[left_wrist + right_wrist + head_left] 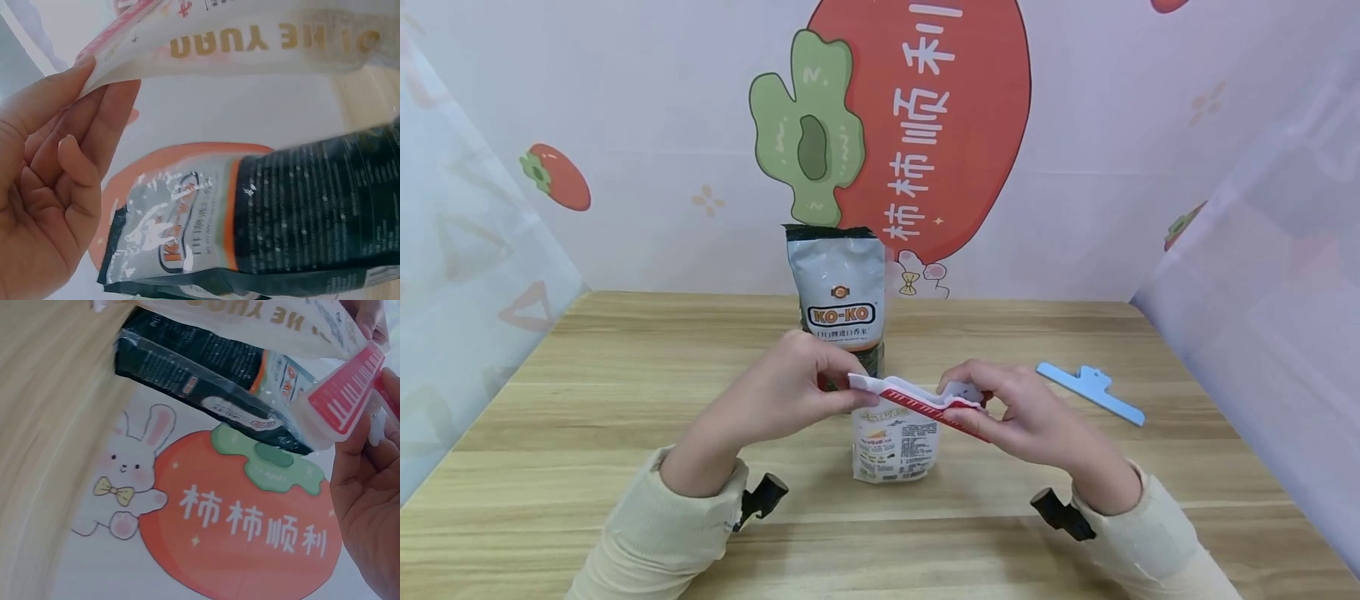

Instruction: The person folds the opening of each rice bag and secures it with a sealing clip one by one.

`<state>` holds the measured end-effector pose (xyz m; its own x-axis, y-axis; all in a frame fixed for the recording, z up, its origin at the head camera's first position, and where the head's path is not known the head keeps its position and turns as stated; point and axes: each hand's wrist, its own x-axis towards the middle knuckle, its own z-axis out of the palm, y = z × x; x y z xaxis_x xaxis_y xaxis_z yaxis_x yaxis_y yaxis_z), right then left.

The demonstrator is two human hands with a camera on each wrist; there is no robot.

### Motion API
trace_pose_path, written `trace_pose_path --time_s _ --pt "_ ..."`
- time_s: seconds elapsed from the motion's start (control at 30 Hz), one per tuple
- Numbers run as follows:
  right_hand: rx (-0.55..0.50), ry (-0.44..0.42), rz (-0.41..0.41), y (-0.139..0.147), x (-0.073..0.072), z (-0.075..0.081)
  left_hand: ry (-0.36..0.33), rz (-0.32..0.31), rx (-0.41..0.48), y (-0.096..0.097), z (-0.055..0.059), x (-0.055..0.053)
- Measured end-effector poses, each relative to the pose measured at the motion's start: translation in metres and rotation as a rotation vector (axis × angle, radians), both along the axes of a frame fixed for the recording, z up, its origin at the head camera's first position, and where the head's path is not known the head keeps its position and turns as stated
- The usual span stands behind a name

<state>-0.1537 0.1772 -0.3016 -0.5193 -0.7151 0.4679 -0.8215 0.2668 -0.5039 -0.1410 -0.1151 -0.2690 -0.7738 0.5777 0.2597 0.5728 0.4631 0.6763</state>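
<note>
Both my hands pinch the top of a white bag

My left hand (786, 387) is clamped on the nine o'clock end of the top of the white bag (895, 450), thumb against fingers. My right hand (1018, 408) is clamped on the three o'clock end, with the thumb on the near side. Between the two hands runs the red band (910, 400) of this bag, which slopes down toward my right; near that hand the top is bent. The bag is upright in the middle before me, and its lower end reaches down to the wooden table (625, 400).

At twelve o'clock, just behind it, stands the rice bag (842, 287), which has the word KO-KO on it; if the two bags touch, I cannot tell. The blue clip (1092, 387) lies on the table, between two and three o'clock, beyond my right hand. Farther at twelve o'clock, the wall carries a big red fruit picture (985, 108).
</note>
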Motion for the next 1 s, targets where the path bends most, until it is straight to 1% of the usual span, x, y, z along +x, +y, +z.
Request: trace_pose_path --time_s 0.23,0.43,0.73,0.87,1.0 --pt "-0.005 0.003 0.013 -0.004 0.001 0.003 -0.006 -0.003 0.007 0.001 0.000 0.001" --pt "-0.017 0.008 0.002 -0.007 0.002 0.002 -0.004 -0.012 0.003 0.001 0.000 0.001" --pt "-0.021 0.039 -0.008 -0.011 0.005 0.005 -0.036 0.027 0.001 0.002 0.000 0.000" --pt "-0.032 0.020 -0.005 -0.013 0.006 0.005 -0.067 0.030 0.005 0.003 -0.001 0.000" --pt "-0.036 0.021 -0.010 -0.015 0.006 0.005 -0.059 0.019 0.009 0.003 -0.002 0.000"
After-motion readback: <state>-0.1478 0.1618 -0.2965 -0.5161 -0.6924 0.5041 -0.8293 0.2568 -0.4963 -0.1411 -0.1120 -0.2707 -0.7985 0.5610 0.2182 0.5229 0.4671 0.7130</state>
